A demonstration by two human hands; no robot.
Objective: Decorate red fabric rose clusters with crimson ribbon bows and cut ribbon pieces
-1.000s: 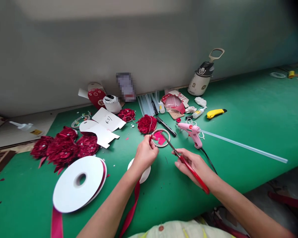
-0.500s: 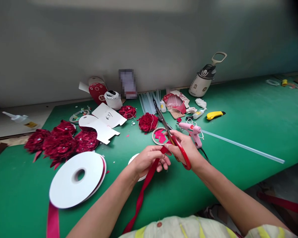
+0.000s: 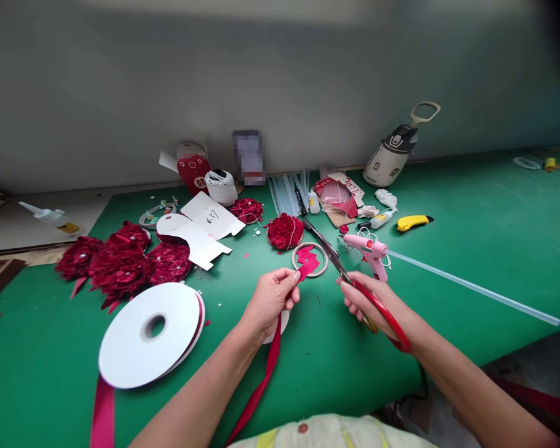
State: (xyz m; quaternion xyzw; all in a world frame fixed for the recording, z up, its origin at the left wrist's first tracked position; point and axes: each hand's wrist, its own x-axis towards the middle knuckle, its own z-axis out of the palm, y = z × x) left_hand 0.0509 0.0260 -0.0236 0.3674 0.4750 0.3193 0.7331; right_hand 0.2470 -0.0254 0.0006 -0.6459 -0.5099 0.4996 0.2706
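Observation:
Near the middle of the table, my left hand [image 3: 275,298] pinches a red ribbon [image 3: 267,373]; its short end sticks up past the fingertips and its long tail hangs toward my lap. My right hand [image 3: 371,302] is wrapped round red-handled scissors [image 3: 387,317], whose blades point up and left, apart from the ribbon. Just beyond my hands lies a ring [image 3: 325,264] with small red ribbon pieces in it. A white disc [image 3: 282,328] is partly hidden under my left hand. The large white ribbon spool [image 3: 135,348] lies to the left.
Dark red fabric flowers [image 3: 116,267] and white cut cards [image 3: 208,221] are at the left. A pink glue gun [image 3: 371,249], a clear glue stick [image 3: 476,286] and a yellow cutter [image 3: 413,223] lie right. Behind stand a bottle [image 3: 389,158] and a phone [image 3: 249,158].
My hands have moved apart. My right hand has let go of the ribbon and shifted right and down with the scissors, while the ribbon stays in my left hand. The view has shifted slightly.

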